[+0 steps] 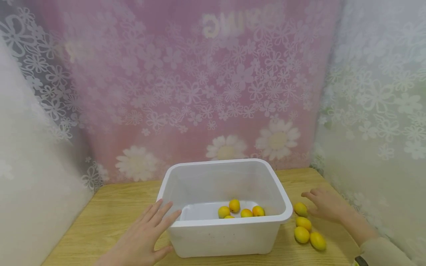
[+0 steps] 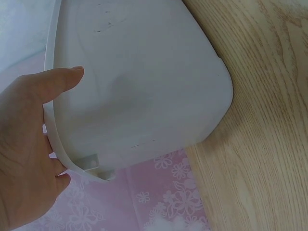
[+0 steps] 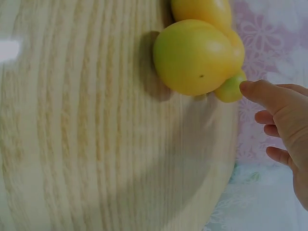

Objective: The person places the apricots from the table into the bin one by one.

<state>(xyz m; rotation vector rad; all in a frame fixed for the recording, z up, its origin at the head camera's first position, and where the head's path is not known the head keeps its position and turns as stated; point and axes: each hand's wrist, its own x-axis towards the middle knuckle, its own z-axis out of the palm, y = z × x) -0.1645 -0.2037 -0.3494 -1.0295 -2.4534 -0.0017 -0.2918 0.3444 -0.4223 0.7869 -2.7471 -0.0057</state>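
Note:
A white plastic tub (image 1: 223, 240) stands on the table with several small yellow mangoes (image 1: 246, 212) on its floor. My left hand (image 1: 146, 229) rests on the tub's near left corner, fingers straight and spread over the rim. In the left wrist view its thumb (image 2: 65, 82) lies along the outer wall. Right of the tub, several more mangoes (image 1: 301, 235) lie close together in a loose row. My right hand (image 1: 327, 205) is beside the farthest mango (image 1: 300, 209), fingers loosely extended. The right wrist view shows the thumb (image 3: 262, 91) near that mango; contact is unclear.
The wooden table (image 1: 123, 207) ends at a pink flowered backdrop (image 1: 199, 92) behind the tub. Pale panels flank it, the right one (image 1: 376, 129) close to my right arm. A dark wristband (image 1: 360, 261) sits by the right sleeve.

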